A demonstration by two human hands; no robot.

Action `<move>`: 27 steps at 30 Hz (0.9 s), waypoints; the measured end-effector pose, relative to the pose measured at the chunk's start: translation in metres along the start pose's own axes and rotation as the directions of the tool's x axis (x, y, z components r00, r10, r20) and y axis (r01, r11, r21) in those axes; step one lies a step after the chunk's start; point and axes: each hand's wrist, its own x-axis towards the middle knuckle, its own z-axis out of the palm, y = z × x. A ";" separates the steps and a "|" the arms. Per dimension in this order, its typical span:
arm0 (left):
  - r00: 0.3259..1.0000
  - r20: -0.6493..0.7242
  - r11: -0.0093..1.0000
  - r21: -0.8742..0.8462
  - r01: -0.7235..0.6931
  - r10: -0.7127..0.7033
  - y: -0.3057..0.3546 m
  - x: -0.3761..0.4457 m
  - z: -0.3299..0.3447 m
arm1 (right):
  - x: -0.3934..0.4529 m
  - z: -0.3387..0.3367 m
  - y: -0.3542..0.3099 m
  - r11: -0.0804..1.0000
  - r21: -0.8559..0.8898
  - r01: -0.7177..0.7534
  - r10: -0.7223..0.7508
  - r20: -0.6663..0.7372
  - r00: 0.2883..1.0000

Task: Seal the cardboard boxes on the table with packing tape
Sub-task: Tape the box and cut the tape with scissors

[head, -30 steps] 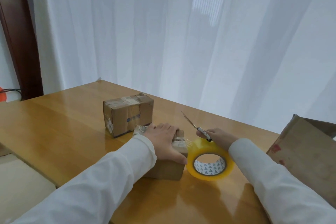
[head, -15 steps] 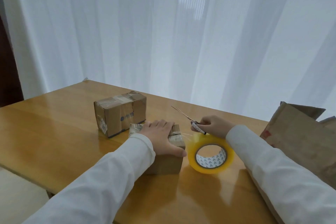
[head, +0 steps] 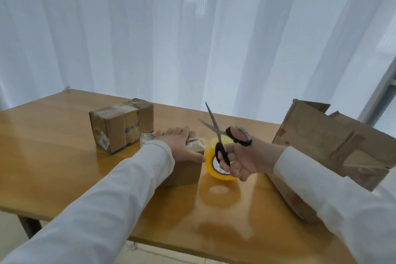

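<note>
Tabletop: tape roll (head: 216, 157) seemingly behind right grip (head: 241, 157)

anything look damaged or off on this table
The big cardboard box at the right looks battered: flaps open and bent, old tape peeling. The small box under the left hand has wrinkled tape on top.

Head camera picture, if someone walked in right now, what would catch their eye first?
The scissors stand out first: the right hand holds them above the table with the blades open and pointing up, right over the yellow tape roll. Just left of that, the left hand presses flat on the small cardboard box at the middle of the table. A large open box sits at the right edge.
</note>
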 end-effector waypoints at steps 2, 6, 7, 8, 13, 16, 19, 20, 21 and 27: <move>1.000 -0.003 1.000 -0.003 -0.001 0.001 -0.001 0.001 0.001 | -0.005 0.003 0.019 0.997 -0.035 -0.067 0.068 0.030 0.997; 1.000 -0.017 1.000 -0.011 -0.007 0.007 -0.002 0.005 0.003 | -0.011 0.005 0.048 0.989 0.016 -0.147 0.145 0.074 0.987; 1.000 -0.020 1.000 -0.013 -0.008 0.008 -0.002 0.005 0.002 | -0.011 0.006 0.052 0.986 0.015 -0.167 0.165 0.090 0.982; 1.000 -0.021 1.000 -0.013 -0.008 0.007 -0.003 0.006 0.002 | -0.011 0.008 0.055 0.983 0.012 -0.185 0.183 0.099 0.978; 1.000 -0.026 1.000 -0.012 -0.005 0.005 -0.002 0.005 0.003 | -0.001 0.021 0.060 0.978 0.054 -0.200 0.197 0.065 0.978; 1.000 -0.018 1.000 -0.011 -0.002 0.002 -0.002 0.004 0.002 | 0.008 0.028 0.058 0.971 0.182 -0.155 0.153 0.029 0.988; 1.000 -0.022 1.000 -0.003 -0.002 0.002 -0.002 0.004 0.002 | 0.015 0.035 0.052 0.962 0.263 -0.074 0.083 -0.025 0.996; 1.000 -0.025 1.000 -0.003 -0.003 0.003 -0.002 0.004 0.003 | 0.016 0.037 0.051 0.960 0.276 -0.047 0.061 -0.041 0.997; 1.000 -0.028 1.000 -0.004 -0.003 0.003 -0.002 0.005 0.003 | 0.017 0.039 0.050 0.957 0.289 -0.024 0.042 -0.059 0.997; 1.000 -0.027 1.000 -0.013 0.000 0.000 -0.002 0.005 0.003 | 0.015 0.060 0.046 0.918 0.392 0.057 0.025 -0.202 0.979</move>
